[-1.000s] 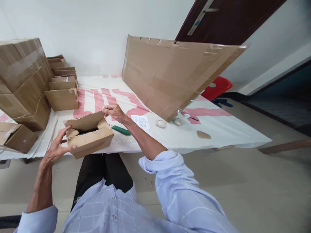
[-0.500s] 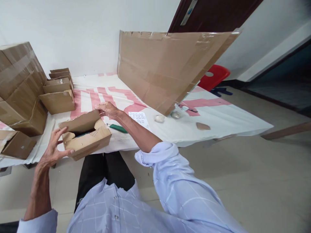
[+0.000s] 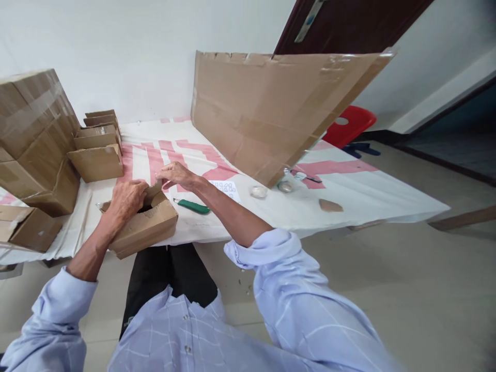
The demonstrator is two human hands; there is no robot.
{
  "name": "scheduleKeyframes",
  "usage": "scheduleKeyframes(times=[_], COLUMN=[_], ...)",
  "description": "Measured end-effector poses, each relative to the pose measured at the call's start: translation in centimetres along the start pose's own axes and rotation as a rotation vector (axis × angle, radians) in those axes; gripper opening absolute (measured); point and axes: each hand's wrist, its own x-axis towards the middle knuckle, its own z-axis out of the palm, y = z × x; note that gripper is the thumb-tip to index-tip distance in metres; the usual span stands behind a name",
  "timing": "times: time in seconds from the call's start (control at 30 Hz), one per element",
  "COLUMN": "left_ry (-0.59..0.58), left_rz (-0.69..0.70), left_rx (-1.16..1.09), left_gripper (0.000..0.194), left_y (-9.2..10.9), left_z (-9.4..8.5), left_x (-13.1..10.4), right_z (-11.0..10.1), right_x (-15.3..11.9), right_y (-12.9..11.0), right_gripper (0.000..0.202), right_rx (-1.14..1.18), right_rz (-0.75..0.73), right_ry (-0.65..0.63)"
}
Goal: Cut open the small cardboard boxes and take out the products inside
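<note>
A small brown cardboard box (image 3: 149, 227) sits at the table's front edge, its top open and its inside dark. Over its far side bends my left hand (image 3: 129, 199), fingers curled down at the far flap; the fingertips are partly hidden. At the box's far right corner, my right hand (image 3: 176, 175) pinches the small side flap (image 3: 156, 190) between thumb and fingers. Just right of the box lies a green-handled utility knife (image 3: 192, 206). A printed sheet (image 3: 228, 189) is partly covered by my right forearm.
Large taped boxes (image 3: 36, 134) and smaller open boxes (image 3: 96, 163) stand left. A big cardboard sheet (image 3: 271, 113) leans at the back. Tape rolls (image 3: 258, 192), a cardboard scrap (image 3: 330, 205) and dark-handled scissors (image 3: 308, 177) lie right. Behind is a red chair (image 3: 351, 125).
My left hand has moved from the box's left end across its top to the far flap. My right hand stays at the far right corner. The view has shifted slightly.
</note>
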Motion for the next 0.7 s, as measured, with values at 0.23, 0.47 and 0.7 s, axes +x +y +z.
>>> scheduleKeyframes(times=[0.23, 0.47, 0.7], left_ry=[0.039, 0.05, 0.097], left_rz=[0.07, 0.083, 0.074], left_rx=[0.022, 0.049, 0.026], left_gripper=[0.029, 0.028, 0.029], left_y=[0.0, -0.3, -0.4], left_z=[1.2, 1.7, 2.0], left_x=[-0.5, -0.3, -0.4], right_z=[0.0, 1.0, 1.4], right_x=[0.3, -0.4, 0.2], right_y=[0.0, -0.4, 0.2], right_gripper=[0.025, 0.023, 0.023], right_rx=[0.035, 0.161, 0.139], right_rz=[0.105, 0.185, 0.141], right_ry=[0.052, 0.168, 0.239])
